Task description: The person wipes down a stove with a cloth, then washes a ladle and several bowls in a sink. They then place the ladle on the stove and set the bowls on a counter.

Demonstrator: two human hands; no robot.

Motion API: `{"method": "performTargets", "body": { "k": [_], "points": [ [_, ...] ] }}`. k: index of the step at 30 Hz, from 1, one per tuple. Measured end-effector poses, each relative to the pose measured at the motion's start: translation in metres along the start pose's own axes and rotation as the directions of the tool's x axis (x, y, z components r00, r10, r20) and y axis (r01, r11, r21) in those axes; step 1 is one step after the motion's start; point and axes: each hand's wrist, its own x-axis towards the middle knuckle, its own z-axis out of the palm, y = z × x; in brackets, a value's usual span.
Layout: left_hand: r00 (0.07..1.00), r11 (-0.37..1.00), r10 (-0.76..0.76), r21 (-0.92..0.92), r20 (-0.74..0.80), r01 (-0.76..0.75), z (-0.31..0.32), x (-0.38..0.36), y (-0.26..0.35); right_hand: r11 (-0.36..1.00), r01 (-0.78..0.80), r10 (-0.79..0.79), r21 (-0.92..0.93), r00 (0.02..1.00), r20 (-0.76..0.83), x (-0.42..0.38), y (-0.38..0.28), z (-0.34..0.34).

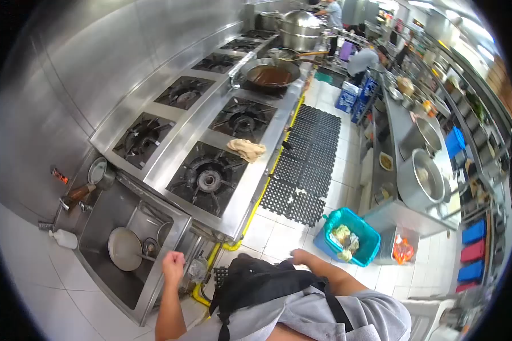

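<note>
Low in the frame, left of centre, the person's left hand (pixel 173 264) is curled into a loose fist with nothing visibly in it, raised just above the right rim of a rectangular stainless-steel sink (pixel 105 281) set into the counter at the lower left. The nearest thing to those closed fingers is a round grey metal pan (pixel 124 248) lying flat in the basin, a little to the left of the fist and clearly apart from it; its dull, shallow face is turned up, and a short handle runs from its right edge towards the hand. The right hand (pixel 297 256) is near the bottom centre, mostly hidden behind a black strapped bag (pixel 256 281) worn over the grey shirt, so whether its fingers are open or closed cannot be told. Just right of it, on the white tiled floor, stands a teal plastic crate (pixel 370 236) with pale scraps inside. Above the sink a long steel gas range (pixel 250 182) runs towards the upper centre, with a crumpled beige cloth (pixel 246 149) on its front ledge and a wide wok of brown sauce (pixel 270 74) further up. No writing or label is legible anywhere.
</note>
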Motion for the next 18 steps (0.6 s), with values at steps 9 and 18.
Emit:
{"method": "performTargets", "body": {
  "k": [9,18],
  "points": [
    [0.973,1.0,0.001,-0.031,0.232,0.006,0.059,-0.032,0.054,-0.07,0.255,0.972,0.964,0.235,0.008,-0.318,0.191,0.236],
    [0.899,0.999,0.038,-0.027,0.436,-0.03,0.048,-0.07,0.074,-0.426,-0.354,0.671,0.833,0.494,0.553,-0.337,0.029,0.496]
  ]
}}
